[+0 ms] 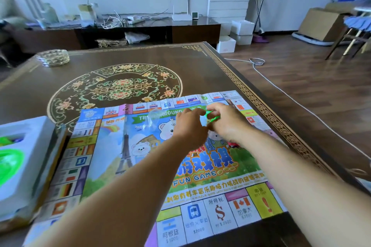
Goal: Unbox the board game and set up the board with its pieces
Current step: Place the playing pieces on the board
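Observation:
The paper game board lies unfolded and flat on the brown table, its creases still showing. Above its far middle, my left hand and my right hand meet, both pinching a small clear bag of green pieces. A crumpled clear plastic wrapper lies on the board just left of my left hand. The open game box sits at the board's left edge, with a white insert tray holding green and blue plastic parts.
A glass ashtray stands at the table's far left. The table's right edge runs close to the board. Beyond are a low TV cabinet, white boxes and a white cable on the wooden floor.

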Demonstrator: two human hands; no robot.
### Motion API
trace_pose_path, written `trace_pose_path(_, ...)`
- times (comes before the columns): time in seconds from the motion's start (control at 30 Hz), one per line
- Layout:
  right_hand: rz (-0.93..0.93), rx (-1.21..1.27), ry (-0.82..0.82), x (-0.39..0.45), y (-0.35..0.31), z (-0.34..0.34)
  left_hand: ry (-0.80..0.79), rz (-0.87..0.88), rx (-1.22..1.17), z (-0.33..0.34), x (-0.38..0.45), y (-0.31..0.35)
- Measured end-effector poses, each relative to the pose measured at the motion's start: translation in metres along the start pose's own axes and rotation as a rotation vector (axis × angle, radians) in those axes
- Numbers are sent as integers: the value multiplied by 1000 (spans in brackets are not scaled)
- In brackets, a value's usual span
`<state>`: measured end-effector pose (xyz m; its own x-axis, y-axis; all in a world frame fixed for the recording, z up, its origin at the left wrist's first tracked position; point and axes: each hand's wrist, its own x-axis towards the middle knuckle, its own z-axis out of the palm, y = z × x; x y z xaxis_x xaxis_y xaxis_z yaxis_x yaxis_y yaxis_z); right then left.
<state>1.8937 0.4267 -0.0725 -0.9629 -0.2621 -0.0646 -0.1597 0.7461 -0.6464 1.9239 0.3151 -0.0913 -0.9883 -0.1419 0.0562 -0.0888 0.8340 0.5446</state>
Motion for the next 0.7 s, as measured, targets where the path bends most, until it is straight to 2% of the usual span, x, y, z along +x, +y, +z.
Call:
trace_pose_path(0.1,-14,11,-8,-12,-12,11,180,-95,124,-12,-12,-13)
trace_pose_path(0.17,-38,2,-37,-19,-19,20,155,-215,173,-20,-19,-27)
trace_pose_path(0.23,-55,-17,-70,-26,-30,29,58,-310,175,-27,-25,-41)
trace_pose_path(0.33,-59,-8,-145,-32,-45,44,-27,-301,173,-29,-32,-53)
trace_pose_path(0.47,-9,94,-219,-40,-66,70,-31,-269,104,-35,-50,-57)
trace_pose_path(0.6,31,298,-174,-50,-82,84,96,-263,-42,-58,-71,-59)
trace_pose_path(0.7,-19,407,-141,-60,-109,91,230,-268,-171,-83,-90,-73)
